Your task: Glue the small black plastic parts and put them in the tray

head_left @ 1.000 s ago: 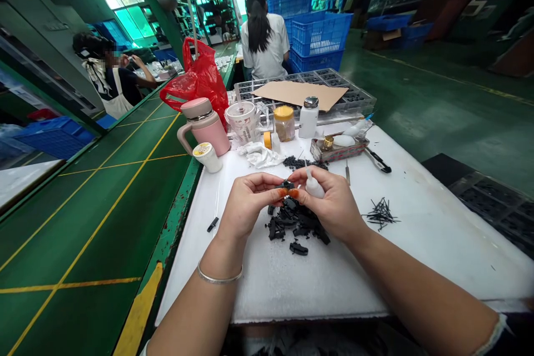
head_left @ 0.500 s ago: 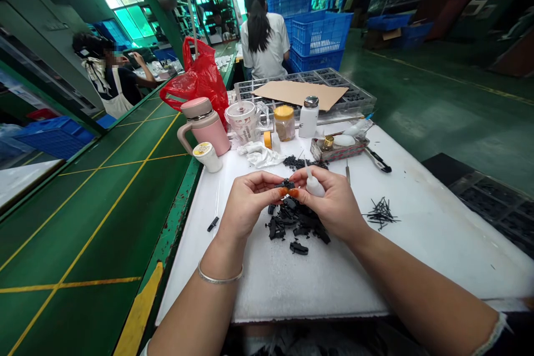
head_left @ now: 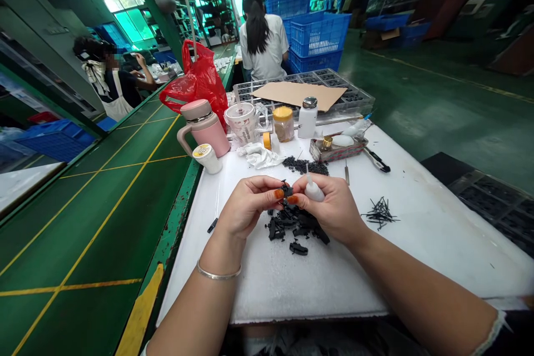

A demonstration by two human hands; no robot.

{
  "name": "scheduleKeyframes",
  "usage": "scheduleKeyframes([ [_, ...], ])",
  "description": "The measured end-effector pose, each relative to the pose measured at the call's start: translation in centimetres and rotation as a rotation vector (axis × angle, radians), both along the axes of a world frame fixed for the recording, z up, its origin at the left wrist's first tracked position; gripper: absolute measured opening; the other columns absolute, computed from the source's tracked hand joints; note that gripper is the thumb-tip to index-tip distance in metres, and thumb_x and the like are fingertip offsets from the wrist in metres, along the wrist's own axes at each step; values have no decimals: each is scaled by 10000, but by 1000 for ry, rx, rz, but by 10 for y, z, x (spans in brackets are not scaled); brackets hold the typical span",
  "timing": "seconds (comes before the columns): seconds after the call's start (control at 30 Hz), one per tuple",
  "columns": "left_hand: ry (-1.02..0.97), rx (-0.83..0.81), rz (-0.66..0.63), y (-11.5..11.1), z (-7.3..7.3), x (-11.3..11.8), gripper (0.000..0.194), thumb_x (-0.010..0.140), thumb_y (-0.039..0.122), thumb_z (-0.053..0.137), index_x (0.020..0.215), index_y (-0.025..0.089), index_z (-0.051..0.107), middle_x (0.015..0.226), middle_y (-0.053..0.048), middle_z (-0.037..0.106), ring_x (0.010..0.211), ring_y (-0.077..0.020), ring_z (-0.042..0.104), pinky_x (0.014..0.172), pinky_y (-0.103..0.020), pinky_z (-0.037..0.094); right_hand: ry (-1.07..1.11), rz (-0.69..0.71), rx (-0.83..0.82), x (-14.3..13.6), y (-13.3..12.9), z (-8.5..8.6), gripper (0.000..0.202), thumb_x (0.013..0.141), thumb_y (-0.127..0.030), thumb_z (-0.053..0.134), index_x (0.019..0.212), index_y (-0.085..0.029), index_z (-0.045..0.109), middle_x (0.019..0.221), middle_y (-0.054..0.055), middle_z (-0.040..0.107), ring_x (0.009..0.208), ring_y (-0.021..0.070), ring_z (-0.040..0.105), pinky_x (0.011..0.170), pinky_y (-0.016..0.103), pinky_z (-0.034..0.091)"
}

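Observation:
Between the thumb and fingers of my left hand (head_left: 249, 206) is a small black plastic part (head_left: 286, 189). My right hand (head_left: 336, 208) is closed around a small white needle-tip squeeze bottle (head_left: 315, 192), its thin tip pointing up. The right thumb and forefinger are at the black part's right side; whether they grip it too I cannot tell. Below both hands lies a pile of similar black parts (head_left: 287, 225), partly hidden by the right hand. One black part (head_left: 298, 248) lies at the pile's near edge. Tiny black rings or pieces (head_left: 304, 165) are heaped just beyond the hands.
Thin black pins (head_left: 381, 212) and a metal-tipped tool (head_left: 346, 173) lie on the right. Behind are a pink mug (head_left: 208, 133), a white tissue (head_left: 261, 154), a yellow-lidded jar (head_left: 283, 125) and a small box (head_left: 340, 150). A green conveyor belt (head_left: 104, 194) runs along the left; two people sit farther off.
My thumbs have moved slightly apart, and the black part now shows more between them, turned more upright. The squeeze bottle stays in my right hand.

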State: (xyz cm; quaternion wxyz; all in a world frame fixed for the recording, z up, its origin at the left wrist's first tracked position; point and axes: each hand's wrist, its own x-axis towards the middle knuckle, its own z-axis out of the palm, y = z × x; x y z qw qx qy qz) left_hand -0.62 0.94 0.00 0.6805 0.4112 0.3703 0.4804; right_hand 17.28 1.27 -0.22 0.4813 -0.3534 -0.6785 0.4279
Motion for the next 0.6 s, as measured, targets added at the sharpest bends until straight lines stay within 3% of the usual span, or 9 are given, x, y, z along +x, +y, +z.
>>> scheduleKeyframes([
  [0.27,-88,-95,-28,2,-4,7,290,569,256,892,757,109,727,741,-57,690,580,-99,619,525,-159,527,30,-26,68,0,0,-1,99,777,-225,709,712,-172,657,657,-28,615,593,97,524,556,208,399],
  [0.6,-202,-162,-124,3,-15,17,281,653,261,849,743,63,670,582,-11,587,475,-43,540,455,-87,465,-31,-194,204,-2,-6,-2,90,772,-194,716,712,-182,649,646,-37,644,580,94,561,588,203,419],
])
